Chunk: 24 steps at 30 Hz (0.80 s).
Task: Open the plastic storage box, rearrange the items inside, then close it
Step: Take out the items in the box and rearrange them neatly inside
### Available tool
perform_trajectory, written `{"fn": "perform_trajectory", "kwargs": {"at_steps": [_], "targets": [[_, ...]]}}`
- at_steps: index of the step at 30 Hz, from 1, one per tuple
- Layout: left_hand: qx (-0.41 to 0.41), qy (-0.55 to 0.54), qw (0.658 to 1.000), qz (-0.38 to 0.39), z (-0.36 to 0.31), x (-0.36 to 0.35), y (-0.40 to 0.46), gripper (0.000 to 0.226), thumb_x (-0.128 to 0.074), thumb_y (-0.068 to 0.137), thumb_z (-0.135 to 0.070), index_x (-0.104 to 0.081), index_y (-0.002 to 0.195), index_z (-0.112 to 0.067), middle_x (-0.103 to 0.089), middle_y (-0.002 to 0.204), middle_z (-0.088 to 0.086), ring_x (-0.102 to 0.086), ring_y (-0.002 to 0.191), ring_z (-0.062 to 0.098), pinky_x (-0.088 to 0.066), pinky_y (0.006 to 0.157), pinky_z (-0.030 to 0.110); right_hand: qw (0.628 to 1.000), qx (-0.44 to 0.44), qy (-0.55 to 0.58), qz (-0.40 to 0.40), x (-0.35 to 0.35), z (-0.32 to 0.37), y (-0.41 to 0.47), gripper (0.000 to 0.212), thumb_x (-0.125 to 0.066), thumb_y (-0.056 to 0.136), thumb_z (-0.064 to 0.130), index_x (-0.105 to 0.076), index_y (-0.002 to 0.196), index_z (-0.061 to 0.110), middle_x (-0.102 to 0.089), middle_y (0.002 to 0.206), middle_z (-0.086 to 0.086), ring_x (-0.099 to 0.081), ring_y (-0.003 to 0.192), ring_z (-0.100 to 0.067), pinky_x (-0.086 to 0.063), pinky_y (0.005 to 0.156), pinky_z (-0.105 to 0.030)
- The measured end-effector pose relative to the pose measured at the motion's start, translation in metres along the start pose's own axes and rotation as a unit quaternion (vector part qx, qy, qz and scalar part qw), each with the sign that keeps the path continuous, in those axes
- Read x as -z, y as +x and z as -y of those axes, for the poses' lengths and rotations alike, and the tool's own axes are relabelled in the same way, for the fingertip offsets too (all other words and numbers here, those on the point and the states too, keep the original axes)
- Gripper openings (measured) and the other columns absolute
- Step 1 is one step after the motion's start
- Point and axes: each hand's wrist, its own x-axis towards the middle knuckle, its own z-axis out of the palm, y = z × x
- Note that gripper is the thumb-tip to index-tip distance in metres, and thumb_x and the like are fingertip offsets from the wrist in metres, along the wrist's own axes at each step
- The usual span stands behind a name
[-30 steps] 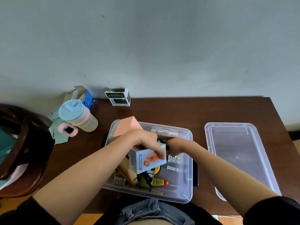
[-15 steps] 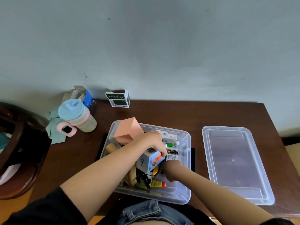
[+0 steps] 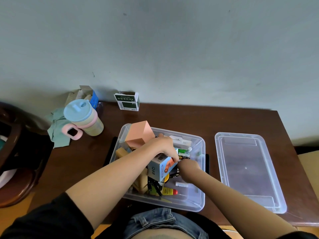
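Your left hand (image 3: 164,148) gripped the blue carton (image 3: 161,167), lifting it aside so your right hand (image 3: 188,165), fingers hidden, could reach deeper into the box (image 3: 201,203).

Both forearms reach forward and inward from black sleeves, converging low in the middle of the view. The left hand (image 3: 163,147) is palm down, its fingers curled over the top of a blue box (image 3: 161,168) and gripping it. The right hand (image 3: 188,167) sits just beside it, lower, knuckles up, its fingers tucked downward out of sight, so their grasp cannot be told.
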Motion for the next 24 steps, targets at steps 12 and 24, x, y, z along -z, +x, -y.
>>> {"fn": "perform_trajectory", "kwargs": {"at_steps": [12, 24], "targets": [[-0.050, -0.070, 0.996, 0.005, 0.010, -0.002, 0.013, 0.022, -0.060, 0.078, -0.029, -0.052, 0.068, -0.012, -0.056, 0.104, 0.018, -0.054, 0.104, 0.027, -0.047, 0.073, 0.032, 0.996, 0.015, 0.088, -0.011, 0.002, -0.005, -0.010, 0.020, -0.055, 0.086, -0.003, -0.064, 0.104, -0.001, -0.064, 0.106, -0.015, -0.061, 0.096, -0.030, -0.050, 0.075, -0.035], [-0.093, -0.130, 0.987, -0.021, 0.023, -0.007, 0.016, 0.029, -0.061, 0.088, -0.031, -0.060, 0.107, -0.008, -0.066, 0.101, 0.014, -0.056, 0.069, 0.019, -0.039, 0.057, 0.026, 0.995, -0.012, 0.070, -0.067, 0.001, -0.002, -0.010, 0.019, -0.052, 0.082, -0.001, -0.048, 0.069, 0.012, -0.042, 0.062, 0.000, -0.047, 0.069, -0.025, -0.031, 0.047, -0.026]]}}
